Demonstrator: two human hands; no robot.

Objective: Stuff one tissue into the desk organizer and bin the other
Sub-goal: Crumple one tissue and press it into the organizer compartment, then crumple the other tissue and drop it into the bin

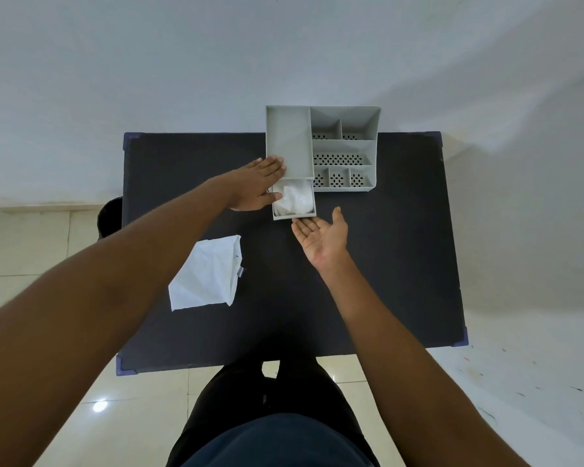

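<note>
1. A dark table (368, 264) is seen from above, with a grey desk organizer (321, 146) standing at its far edge, slightly right of centre.
2. The organizer is divided into a tall, long compartment on its left and several smaller compartments with perforated floors on its right.
3. A small drawer (294, 215) is shown pulled out from the near end of the left part of the organizer, toward the person.
4. A crumpled white tissue (295, 198) is seen lying inside the open drawer.
5. The left hand (255, 185) is laid flat, palm down and fingers extended, against the left side of the organizer; its fingertips rest at the organizer's near left corner and its thumb lies at the drawer's left edge. Nothing is held in it.
6. The right hand (324, 235) is held spread, palm turned up, just in front of the drawer; its fingertips are close to the drawer front, but contact cannot be confirmed. It is empty.
7. A second white tissue (206, 274) lies flat on the table, left of centre, well apart from both hands.
8. A dark round bin (110, 217) is partly visible on the tiled floor beside the table's left edge.
</note>
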